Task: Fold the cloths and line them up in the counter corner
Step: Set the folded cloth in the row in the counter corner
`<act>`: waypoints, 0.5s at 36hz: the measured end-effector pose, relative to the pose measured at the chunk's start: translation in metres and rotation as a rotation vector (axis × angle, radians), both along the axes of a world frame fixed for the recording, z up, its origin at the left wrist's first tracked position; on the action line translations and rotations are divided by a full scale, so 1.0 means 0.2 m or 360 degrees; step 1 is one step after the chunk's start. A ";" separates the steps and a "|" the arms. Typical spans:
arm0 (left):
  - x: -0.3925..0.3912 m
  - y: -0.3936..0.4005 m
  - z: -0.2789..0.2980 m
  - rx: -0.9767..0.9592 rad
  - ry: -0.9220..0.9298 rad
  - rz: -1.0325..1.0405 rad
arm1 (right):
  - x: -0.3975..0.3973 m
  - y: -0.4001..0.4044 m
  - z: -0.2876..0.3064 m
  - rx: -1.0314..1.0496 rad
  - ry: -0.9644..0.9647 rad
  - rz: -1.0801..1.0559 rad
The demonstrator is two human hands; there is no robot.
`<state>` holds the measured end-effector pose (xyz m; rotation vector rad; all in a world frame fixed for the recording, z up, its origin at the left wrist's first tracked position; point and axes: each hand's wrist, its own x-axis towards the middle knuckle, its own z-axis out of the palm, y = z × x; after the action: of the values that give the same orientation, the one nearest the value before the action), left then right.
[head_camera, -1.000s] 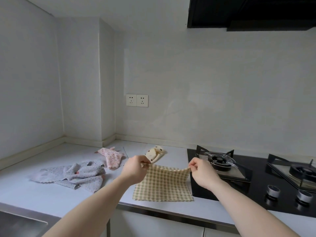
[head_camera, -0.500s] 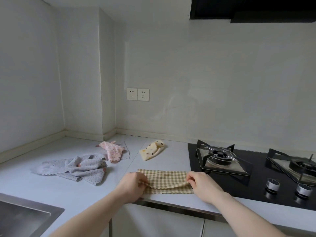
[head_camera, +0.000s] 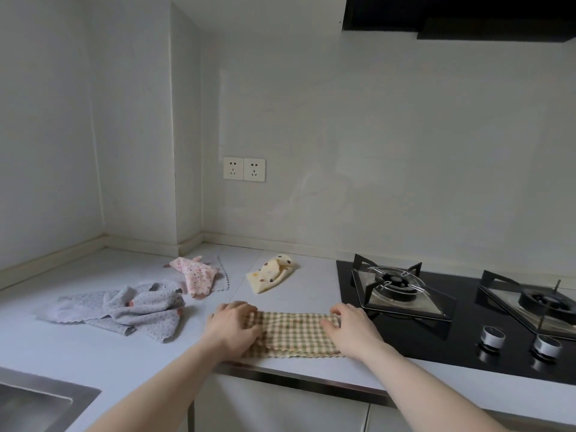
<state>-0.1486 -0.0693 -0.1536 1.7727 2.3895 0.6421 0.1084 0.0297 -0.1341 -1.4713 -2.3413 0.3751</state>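
Looking down at a pale grey kitchen table (head_camera: 78,353) that wraps round a corner, I start at the far left, where the edge of a steel sink (head_camera: 34,403) shows at the bottom. Next along, a grey dotted cloth (head_camera: 124,310) lies crumpled and unfolded. Just behind it, nearer the corner, a pink spotted cloth (head_camera: 196,275) lies bunched on top of another thin grey cloth (head_camera: 222,280), of which only an edge shows. Two wall sockets (head_camera: 244,169) sit on the wall above. Further right, a cream cloth with brown and yellow dots (head_camera: 270,273) lies loosely rolled, apart from the others.

Near the front edge of the table, the checked cloth (head_camera: 293,333), beige and green, lies folded into a long strip running left to right. My left hand (head_camera: 232,327) rests palm down on its left end, fingers fairly flat and pressing the fabric, not curled round it. My right hand (head_camera: 350,327) rests on the right end in the same way, fingers spread and slightly bent over the cloth, pressing it down. Both forearms reach in from the bottom of the view.

Just right of my right hand is a black glass hob (head_camera: 436,338) with two gas burners and two silver knobs (head_camera: 492,336) at its front. A dark extractor hood (head_camera: 452,17) hangs above it.
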 end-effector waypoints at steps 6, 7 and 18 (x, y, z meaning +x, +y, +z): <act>0.00 0.03 -0.10 -0.0147 0.0086 -0.0040 | -0.07 0.06 -0.03 -0.0129 -0.0241 -0.0153; -0.01 0.03 -0.11 -0.0134 0.0093 -0.0039 | -0.08 0.07 -0.03 -0.0129 -0.0291 -0.0168; -0.01 0.04 -0.11 0.0000 -0.0003 0.0000 | -0.14 0.13 0.07 -0.0405 -0.0233 -0.0272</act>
<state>-0.1507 -0.0623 -0.1761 1.7717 2.3881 0.6434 0.0811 0.0557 -0.1201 -1.8606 -2.3222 0.5527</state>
